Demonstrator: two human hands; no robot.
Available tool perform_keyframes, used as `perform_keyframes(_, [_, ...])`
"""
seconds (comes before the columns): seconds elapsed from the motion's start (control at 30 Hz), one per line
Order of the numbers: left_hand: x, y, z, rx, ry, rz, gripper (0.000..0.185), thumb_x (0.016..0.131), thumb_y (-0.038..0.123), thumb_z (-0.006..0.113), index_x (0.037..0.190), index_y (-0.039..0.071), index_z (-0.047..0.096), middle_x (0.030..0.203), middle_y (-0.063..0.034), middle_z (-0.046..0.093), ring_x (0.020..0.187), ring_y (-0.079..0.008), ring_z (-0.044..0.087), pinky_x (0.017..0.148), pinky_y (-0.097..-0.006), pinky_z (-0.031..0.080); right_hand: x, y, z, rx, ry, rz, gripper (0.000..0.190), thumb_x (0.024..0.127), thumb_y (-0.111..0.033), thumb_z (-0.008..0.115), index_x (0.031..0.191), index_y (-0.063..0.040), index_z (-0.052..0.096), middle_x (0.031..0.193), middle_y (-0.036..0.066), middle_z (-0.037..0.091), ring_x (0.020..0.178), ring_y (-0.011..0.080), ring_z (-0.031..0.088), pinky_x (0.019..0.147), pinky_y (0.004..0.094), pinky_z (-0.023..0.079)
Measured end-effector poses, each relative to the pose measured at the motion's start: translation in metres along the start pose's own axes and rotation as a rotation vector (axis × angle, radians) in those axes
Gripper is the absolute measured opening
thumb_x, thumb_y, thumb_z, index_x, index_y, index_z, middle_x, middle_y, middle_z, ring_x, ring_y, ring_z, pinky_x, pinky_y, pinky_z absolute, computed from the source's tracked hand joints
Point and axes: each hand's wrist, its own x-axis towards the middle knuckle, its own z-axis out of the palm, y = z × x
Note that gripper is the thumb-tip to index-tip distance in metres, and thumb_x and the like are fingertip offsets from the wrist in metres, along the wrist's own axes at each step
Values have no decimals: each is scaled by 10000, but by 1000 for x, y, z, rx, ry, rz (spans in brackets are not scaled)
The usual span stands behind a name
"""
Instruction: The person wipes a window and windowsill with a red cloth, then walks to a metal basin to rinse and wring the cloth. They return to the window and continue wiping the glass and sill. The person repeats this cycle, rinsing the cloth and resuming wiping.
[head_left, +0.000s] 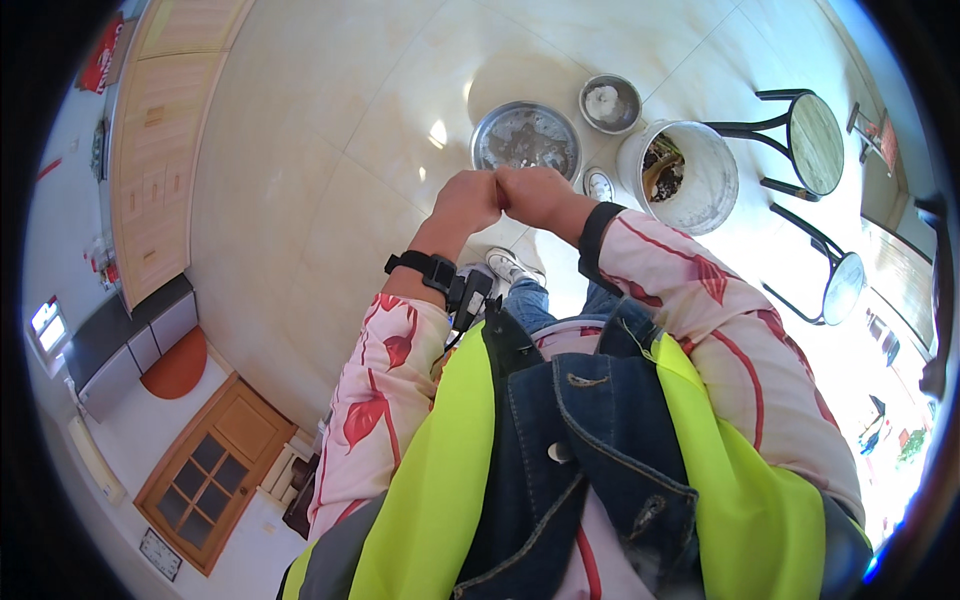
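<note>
My left hand (471, 199) and my right hand (536, 193) meet knuckle to knuckle over the near edge of a round metal basin (526, 135), which holds greyish, foamy water. Both are curled with the fingers turned in; a small reddish-brown bit shows between them, and I cannot tell whether it is a thing held or a fingertip. To the right of the basin a smaller metal bowl (609, 103) holds a white, wet-looking lump. A white plastic bucket (701, 180) with dark and leafy scraps inside stands beside my right forearm.
Two round-topped stools (816, 144) with black legs stand at the right. My shoes (514, 264) are on the tiled floor, close to the basin and bucket. Wooden cabinets (161, 150) line the left side, and a wooden door with glass panes (214, 476) is at lower left.
</note>
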Motion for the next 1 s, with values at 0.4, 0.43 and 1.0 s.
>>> perform_keyframes(0.4, [-6, 10, -3, -25, -47, -98, 221, 716, 188, 712, 902, 67, 705, 943, -155, 700, 919, -341, 661, 806, -433, 536, -6, 15, -4, -61, 71, -222, 272, 789, -143, 646, 1007, -38, 520, 858, 150, 671, 805, 357, 670, 684, 448, 537])
perform_keyframes(0.43, [-11, 11, -4, -25, -54, -102, 237, 713, 194, 721, 914, 68, 702, 949, -152, 700, 923, -339, 660, 807, -432, 536, -9, 13, -5, -75, 54, -242, 285, 783, -140, 652, 1012, -37, 517, 862, 150, 668, 803, 357, 670, 683, 446, 538])
perform_keyframes(1.0, [-114, 74, 9, -210, -298, 417, 845, 667, 368, 857, 1359, 66, 476, 1126, -211, 654, 1046, -324, 648, 904, -382, 506, -188, 1, 12, 679, -58, 27, 660, 856, -374, 699, 1399, -110, 432, 917, 124, 649, 724, 186, 653, 638, 309, 529])
